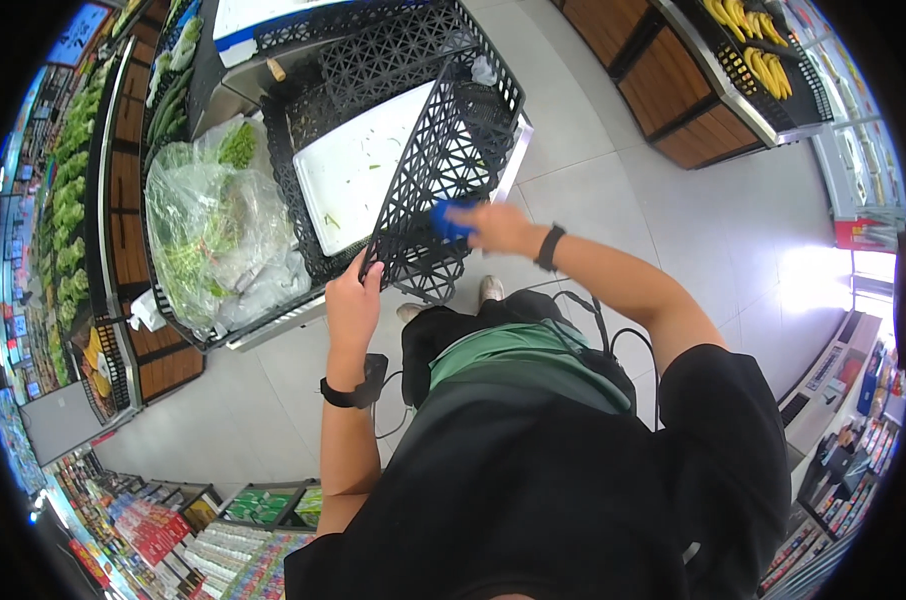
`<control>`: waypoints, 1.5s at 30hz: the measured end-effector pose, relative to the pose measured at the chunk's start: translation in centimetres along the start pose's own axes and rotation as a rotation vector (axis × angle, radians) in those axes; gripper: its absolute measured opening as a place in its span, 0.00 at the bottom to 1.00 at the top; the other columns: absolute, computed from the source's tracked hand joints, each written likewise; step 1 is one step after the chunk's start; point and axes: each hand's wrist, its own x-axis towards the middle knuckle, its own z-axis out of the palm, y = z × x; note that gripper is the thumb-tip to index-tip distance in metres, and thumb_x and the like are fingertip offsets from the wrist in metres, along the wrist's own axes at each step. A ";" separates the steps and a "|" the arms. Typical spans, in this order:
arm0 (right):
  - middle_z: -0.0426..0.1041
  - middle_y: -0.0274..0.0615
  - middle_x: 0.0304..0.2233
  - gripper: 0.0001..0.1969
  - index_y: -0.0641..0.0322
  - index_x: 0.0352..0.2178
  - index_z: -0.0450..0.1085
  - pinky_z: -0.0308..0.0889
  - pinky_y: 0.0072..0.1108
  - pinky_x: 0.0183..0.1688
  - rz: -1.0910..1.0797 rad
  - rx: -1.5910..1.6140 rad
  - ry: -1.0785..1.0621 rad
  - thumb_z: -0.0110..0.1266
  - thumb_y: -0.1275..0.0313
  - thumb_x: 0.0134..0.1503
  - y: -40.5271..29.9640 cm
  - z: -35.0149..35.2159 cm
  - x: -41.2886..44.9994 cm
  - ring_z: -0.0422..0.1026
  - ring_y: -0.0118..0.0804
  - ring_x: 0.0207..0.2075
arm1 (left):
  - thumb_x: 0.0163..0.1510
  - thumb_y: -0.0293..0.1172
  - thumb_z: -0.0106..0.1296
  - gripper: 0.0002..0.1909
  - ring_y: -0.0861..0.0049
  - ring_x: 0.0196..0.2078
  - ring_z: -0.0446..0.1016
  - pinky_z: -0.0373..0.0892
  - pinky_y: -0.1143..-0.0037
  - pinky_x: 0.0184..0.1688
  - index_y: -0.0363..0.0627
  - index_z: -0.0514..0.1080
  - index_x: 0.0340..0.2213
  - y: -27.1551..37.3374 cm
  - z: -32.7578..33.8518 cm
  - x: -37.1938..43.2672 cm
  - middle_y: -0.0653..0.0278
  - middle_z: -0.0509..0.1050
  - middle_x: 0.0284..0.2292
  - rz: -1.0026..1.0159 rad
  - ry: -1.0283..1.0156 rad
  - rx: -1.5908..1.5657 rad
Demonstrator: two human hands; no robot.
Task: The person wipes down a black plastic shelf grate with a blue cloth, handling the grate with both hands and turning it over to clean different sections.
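Note:
My left hand (354, 294) grips the near edge of a black plastic lattice panel (423, 161), which is tilted up over the display stand. In my right hand (502, 227) is a blue cloth or sponge (451, 219), slightly blurred, held against or close to the panel's lower part. Behind the panel lies a white tray (355, 169) with small green leaf scraps. Left of it, a clear plastic bag (220, 225) of leafy greens rests in a black crate. Dark dirt (303, 112) shows beside the tray at the back.
More black lattice panels (393, 56) lie at the back of the stand. The stand's metal edge (517, 161) runs along its right side. A wooden display with bananas (768, 71) stands at the right, and vegetable shelves (70, 217) line the left. Cables (633, 334) hang near my waist.

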 end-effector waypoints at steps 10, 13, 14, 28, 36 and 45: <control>0.77 0.49 0.36 0.28 0.50 0.51 0.69 0.72 0.34 0.40 -0.276 0.287 0.147 0.53 0.68 0.45 -0.8 -7.5 -3.4 0.76 0.52 0.35 | 0.62 0.32 0.48 0.18 0.71 0.33 0.80 0.72 0.80 0.33 0.30 0.69 0.48 -4.8 -1.8 0.7 0.57 0.78 0.34 -0.217 -0.033 -0.436; 0.77 0.51 0.38 0.29 0.55 0.53 0.66 0.72 0.31 0.39 -0.212 0.333 0.531 0.55 0.70 0.46 0.7 -11.2 -4.7 0.76 0.50 0.34 | 0.62 0.31 0.47 0.18 0.71 0.32 0.80 0.74 0.78 0.33 0.33 0.67 0.50 -5.9 -3.3 -0.4 0.57 0.77 0.34 -0.342 0.008 -0.805; 0.77 0.50 0.35 0.28 0.58 0.53 0.66 0.71 0.27 0.36 -0.032 0.420 0.548 0.55 0.71 0.48 1.3 -12.2 -5.7 0.76 0.44 0.31 | 0.63 0.31 0.45 0.19 0.65 0.33 0.80 0.77 0.74 0.34 0.34 0.65 0.52 -7.0 -3.9 -0.8 0.53 0.77 0.36 -0.388 0.002 -0.834; 0.72 0.40 0.43 0.22 0.62 0.53 0.63 0.68 0.22 0.39 0.042 1.490 0.529 0.49 0.66 0.58 -2.4 -17.6 -6.6 0.70 0.30 0.39 | 0.57 0.30 0.52 0.15 0.68 0.41 0.75 0.71 0.72 0.44 0.36 0.71 0.45 -13.6 -5.9 -5.3 0.57 0.76 0.42 -0.642 0.090 -1.590; 0.70 0.34 0.48 0.24 0.60 0.59 0.58 0.66 0.18 0.44 -0.217 1.530 0.579 0.44 0.60 0.66 -4.8 -16.5 -4.1 0.69 0.24 0.45 | 0.59 0.35 0.48 0.21 0.64 0.45 0.74 0.71 0.70 0.45 0.36 0.68 0.51 -14.0 -4.6 -5.7 0.53 0.73 0.48 -0.687 -0.254 -2.061; 0.73 0.27 0.39 0.15 0.60 0.51 0.66 0.59 0.09 0.26 -0.171 1.397 0.949 0.45 0.68 0.66 -7.2 -15.0 -2.4 0.61 0.13 0.24 | 0.61 0.52 0.38 0.29 0.57 0.55 0.68 0.66 0.52 0.52 0.43 0.68 0.52 -7.2 -5.3 -6.2 0.54 0.71 0.52 -0.574 0.078 -1.443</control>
